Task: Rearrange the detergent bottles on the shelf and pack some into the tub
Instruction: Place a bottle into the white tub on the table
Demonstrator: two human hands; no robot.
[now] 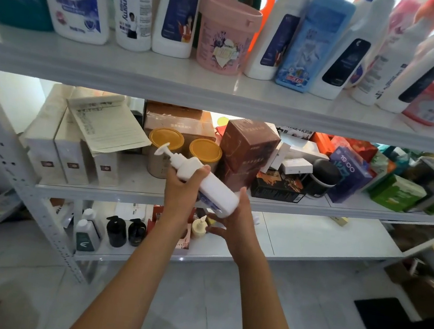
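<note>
White pump bottle [207, 184] held tilted in front of the middle shelf [315, 205] — pump end up-left. Left hand [182, 190] grip clenched round the neck; right hand [233, 219] cups the base, fingers curled (label partly hidden). Detergent bottles [176, 12] and pink tub [224, 35] stand on the top shelf.

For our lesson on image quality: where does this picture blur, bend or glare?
Head view: the bottles at the top shelf's right end are smeared with blur; the shelf edge bows from wide-angle distortion; bright backlight washes out the upper right corner; the white pump bottle in both hands stays fairly sharp.
</note>
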